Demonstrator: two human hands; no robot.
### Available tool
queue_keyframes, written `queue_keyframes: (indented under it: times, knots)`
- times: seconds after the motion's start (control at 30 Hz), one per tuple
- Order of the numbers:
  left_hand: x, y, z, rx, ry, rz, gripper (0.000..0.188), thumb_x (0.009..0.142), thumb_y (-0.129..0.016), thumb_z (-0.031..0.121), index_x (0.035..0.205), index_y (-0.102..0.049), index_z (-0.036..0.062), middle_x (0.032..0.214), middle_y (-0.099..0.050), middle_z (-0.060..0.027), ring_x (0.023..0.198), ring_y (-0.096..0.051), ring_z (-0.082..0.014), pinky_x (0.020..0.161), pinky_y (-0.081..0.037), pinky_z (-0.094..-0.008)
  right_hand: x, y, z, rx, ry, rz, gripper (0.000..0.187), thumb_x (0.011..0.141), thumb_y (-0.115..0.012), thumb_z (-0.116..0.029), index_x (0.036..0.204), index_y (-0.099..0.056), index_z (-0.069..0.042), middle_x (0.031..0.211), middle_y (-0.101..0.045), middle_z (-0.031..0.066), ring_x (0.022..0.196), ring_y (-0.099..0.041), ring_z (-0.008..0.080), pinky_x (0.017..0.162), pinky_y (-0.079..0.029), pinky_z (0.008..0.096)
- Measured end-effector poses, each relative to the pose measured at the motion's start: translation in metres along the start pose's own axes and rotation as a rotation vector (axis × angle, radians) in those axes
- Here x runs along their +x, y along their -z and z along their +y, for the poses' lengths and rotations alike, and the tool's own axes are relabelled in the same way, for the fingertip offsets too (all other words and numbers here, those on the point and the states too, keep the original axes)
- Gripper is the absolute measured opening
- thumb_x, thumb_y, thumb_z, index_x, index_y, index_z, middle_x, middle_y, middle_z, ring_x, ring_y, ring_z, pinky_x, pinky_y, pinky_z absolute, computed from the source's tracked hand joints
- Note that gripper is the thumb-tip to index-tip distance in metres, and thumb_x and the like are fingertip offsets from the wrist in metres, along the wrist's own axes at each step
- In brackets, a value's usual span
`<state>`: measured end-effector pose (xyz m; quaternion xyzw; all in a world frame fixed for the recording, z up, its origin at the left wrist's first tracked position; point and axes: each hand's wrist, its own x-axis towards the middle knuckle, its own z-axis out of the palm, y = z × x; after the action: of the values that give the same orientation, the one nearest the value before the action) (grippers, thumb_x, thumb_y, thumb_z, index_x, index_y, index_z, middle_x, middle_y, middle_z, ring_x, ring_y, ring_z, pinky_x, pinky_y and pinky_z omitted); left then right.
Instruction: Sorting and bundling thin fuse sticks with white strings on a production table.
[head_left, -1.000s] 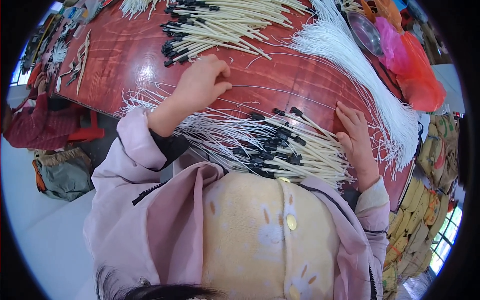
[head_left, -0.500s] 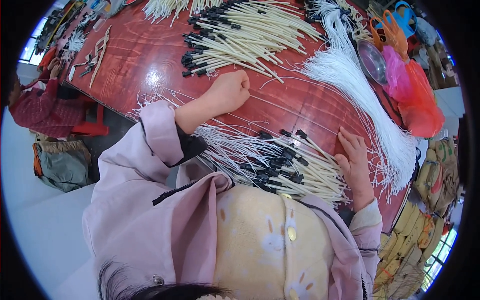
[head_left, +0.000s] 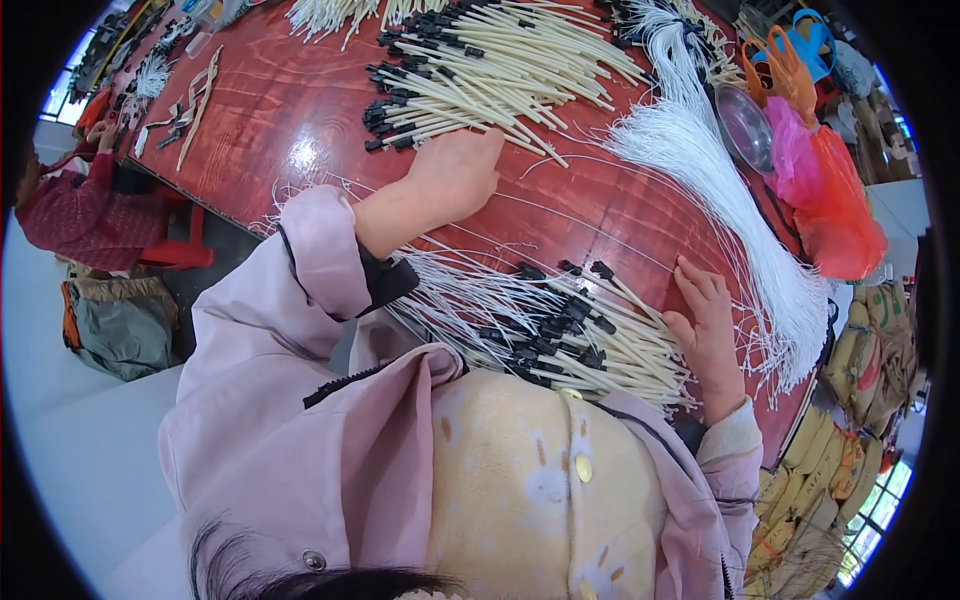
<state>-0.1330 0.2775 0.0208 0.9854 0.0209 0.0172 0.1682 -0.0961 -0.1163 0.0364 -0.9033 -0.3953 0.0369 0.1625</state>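
Note:
My left hand [head_left: 455, 178] is curled, back upward, beside the far pile of pale rods with black ends [head_left: 500, 75]. What its fingers hold, if anything, is hidden. A thin white string [head_left: 600, 231] runs across the table from beside that hand to the fingertips of my right hand [head_left: 708, 325]. The right hand rests on the table, fingers extended and thumb apart. Left of it lies a nearer bundle of pale rods [head_left: 640, 345] with black ends, and white strings [head_left: 465, 295] fan out from it towards my left sleeve.
A long hank of white strings [head_left: 700, 180] lies along the right side of the red table [head_left: 270, 110]. Beyond it are a metal bowl [head_left: 744, 128] and pink and red plastic bags [head_left: 840, 220]. Strips and small tools [head_left: 185, 115] lie at left. Another person [head_left: 90, 215] sits beyond the left edge.
My left hand has shifted slightly, its knuckles now closer to the far pile of rods. My right hand has stayed nearly in place.

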Motion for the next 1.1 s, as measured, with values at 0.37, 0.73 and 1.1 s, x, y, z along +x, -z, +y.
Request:
queue_keyframes:
  times: [0.37, 0.73, 1.1]
  knots:
    - [0.033, -0.016, -0.017, 0.245, -0.413, 0.224, 0.015, 0.086, -0.06, 0.01, 0.1, -0.064, 0.0064, 0.102, -0.062, -0.012, 0.087, -0.069, -0.0313, 0.074, -0.057, -0.0428, 0.001, -0.003, -0.002, 0.038, 0.01, 0.018, 0.063, 0.081, -0.074, -0.038, 0.125, -0.063, 0.007, 0.138, -0.058, 0.0161, 0.12, -0.053, 0.0359, 0.106, -0.041, 0.0446]
    - [-0.025, 0.035, -0.03, -0.206, -0.422, 0.278, 0.01, 0.09, -0.064, 0.011, 0.097, -0.066, 0.0053, 0.094, -0.063, -0.0136, 0.086, -0.065, -0.0355, 0.074, -0.052, -0.0428, 0.002, -0.003, 0.001, 0.051, -0.021, 0.019, 0.063, 0.084, -0.074, -0.038, 0.125, -0.062, 0.009, 0.137, -0.059, 0.0183, 0.121, -0.054, 0.0359, 0.107, -0.042, 0.0421]
    - [-0.067, 0.015, -0.058, -0.192, -0.177, 0.109, 0.014, 0.092, -0.064, 0.011, 0.103, -0.07, 0.0047, 0.095, -0.066, -0.0133, 0.088, -0.065, -0.0367, 0.077, -0.052, -0.0441, 0.005, -0.004, -0.001, 0.03, -0.032, 0.006, 0.064, 0.082, -0.076, -0.038, 0.122, -0.064, 0.01, 0.135, -0.059, 0.0189, 0.123, -0.055, 0.0361, 0.107, -0.042, 0.0415]
